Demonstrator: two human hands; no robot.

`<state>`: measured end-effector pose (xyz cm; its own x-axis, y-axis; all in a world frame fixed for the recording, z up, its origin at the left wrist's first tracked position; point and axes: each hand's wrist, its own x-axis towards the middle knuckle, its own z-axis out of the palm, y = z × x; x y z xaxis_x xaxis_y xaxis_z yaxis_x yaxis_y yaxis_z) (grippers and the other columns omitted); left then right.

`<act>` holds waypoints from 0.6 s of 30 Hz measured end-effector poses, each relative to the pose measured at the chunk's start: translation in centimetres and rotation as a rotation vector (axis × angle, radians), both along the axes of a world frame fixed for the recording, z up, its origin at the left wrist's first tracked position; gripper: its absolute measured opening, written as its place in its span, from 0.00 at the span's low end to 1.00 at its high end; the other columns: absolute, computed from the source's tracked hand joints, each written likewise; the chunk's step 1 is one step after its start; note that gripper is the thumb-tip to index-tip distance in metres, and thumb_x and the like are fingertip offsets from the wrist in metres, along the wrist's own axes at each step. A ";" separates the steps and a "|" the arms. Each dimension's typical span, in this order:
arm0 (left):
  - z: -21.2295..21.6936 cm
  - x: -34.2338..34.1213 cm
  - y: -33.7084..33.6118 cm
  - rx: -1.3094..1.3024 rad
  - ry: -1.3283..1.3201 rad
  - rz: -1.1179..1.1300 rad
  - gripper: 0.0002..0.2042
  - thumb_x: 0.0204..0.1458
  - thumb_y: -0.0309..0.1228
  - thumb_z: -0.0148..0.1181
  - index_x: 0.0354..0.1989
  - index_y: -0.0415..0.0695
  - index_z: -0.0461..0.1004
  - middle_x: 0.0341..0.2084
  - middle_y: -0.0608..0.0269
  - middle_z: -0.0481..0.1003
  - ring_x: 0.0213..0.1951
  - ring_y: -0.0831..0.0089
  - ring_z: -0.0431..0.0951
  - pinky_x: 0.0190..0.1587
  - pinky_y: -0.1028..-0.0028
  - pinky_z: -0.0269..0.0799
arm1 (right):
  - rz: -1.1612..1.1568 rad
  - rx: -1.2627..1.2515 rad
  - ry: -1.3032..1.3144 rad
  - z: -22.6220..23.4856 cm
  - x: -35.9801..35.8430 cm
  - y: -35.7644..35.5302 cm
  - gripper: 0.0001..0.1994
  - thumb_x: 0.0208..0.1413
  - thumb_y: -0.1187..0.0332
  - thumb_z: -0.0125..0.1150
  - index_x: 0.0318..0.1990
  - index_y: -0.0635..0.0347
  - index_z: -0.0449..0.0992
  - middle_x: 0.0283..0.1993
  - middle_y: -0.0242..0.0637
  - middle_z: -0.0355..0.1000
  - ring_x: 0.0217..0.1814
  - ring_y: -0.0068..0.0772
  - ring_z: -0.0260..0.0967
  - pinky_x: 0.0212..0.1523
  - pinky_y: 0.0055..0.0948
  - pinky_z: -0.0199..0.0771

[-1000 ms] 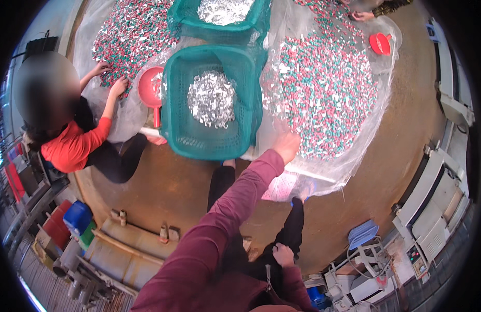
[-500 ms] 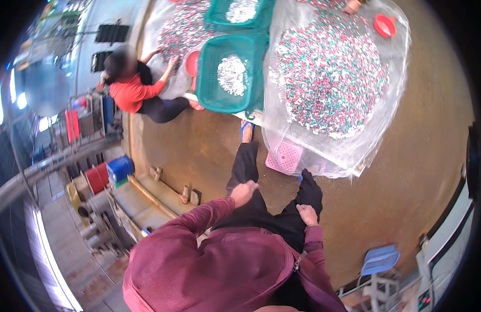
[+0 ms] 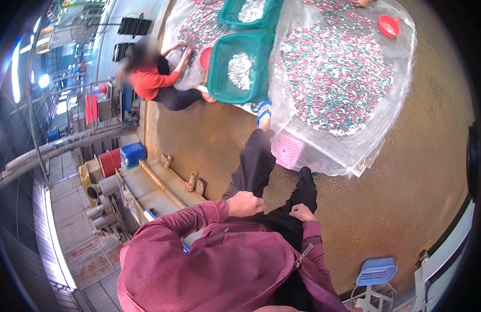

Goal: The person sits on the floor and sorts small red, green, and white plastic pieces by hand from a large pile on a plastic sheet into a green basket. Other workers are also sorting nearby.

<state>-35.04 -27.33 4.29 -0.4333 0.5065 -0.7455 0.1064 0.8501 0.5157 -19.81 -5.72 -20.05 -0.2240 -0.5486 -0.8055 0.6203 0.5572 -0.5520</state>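
Both of my hands are at my black trousers (image 3: 253,164). My left hand (image 3: 245,204) is closed over the left thigh, its fingers curled in and seeming to grip the cloth. On the other thigh my right hand (image 3: 303,212) has its fingers bent into the fabric. A pink stool (image 3: 287,150) with a holed seat stands beyond my knees, partly under a clear plastic sheet (image 3: 378,138). Spread over that sheet is a wide pile of small red, green and white pieces (image 3: 336,78). My feet, in blue sandals (image 3: 264,112), are either side of the stool.
Green baskets (image 3: 217,78) holding white pieces stand left of the sheet. A red scoop (image 3: 390,26) lies at far right. A co-worker in a red top (image 3: 149,83) sorts another pile. Metal equipment (image 3: 162,182) stands left; a blue chair (image 3: 377,270) is at lower right.
My left hand has come back toward my body and its fingers have curled in. My right hand has shifted slightly left. My left foot has moved right, and the view has shifted slightly.
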 end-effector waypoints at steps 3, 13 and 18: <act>-5.4 -4.2 2.0 -0.203 -0.049 -0.153 0.17 0.53 0.46 0.54 0.34 0.43 0.75 0.21 0.46 0.75 0.30 0.48 0.78 0.34 0.55 0.73 | -0.258 -0.200 0.000 -2.3 -1.4 2.2 0.13 0.42 0.63 0.67 0.35 0.57 0.78 0.33 0.36 0.76 0.31 0.31 0.72 0.34 0.33 0.71; -49.5 -17.8 2.8 -0.576 0.686 -0.939 0.29 0.55 0.45 0.49 0.66 0.75 0.49 0.70 0.60 0.32 0.69 0.48 0.30 0.58 0.26 0.33 | -1.434 0.810 -0.163 -27.8 -8.7 14.0 0.55 0.43 0.56 0.71 0.70 0.60 0.34 0.71 0.54 0.42 0.74 0.48 0.35 0.67 0.41 0.48; -58.0 -20.8 -4.5 -0.781 0.504 -1.433 0.20 0.59 0.40 0.41 0.60 0.57 0.61 0.67 0.72 0.47 0.69 0.58 0.42 0.65 0.37 0.25 | -1.110 1.159 -0.084 -39.3 -5.7 14.7 0.57 0.41 0.55 0.72 0.69 0.61 0.34 0.68 0.57 0.48 0.72 0.47 0.42 0.66 0.41 0.51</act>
<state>-55.80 -31.87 -53.66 -0.2435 0.2794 -0.9288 0.9625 -0.0485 -0.2670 -25.55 9.03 -59.33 -0.0122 0.7319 -0.6813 0.9885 -0.0938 -0.1185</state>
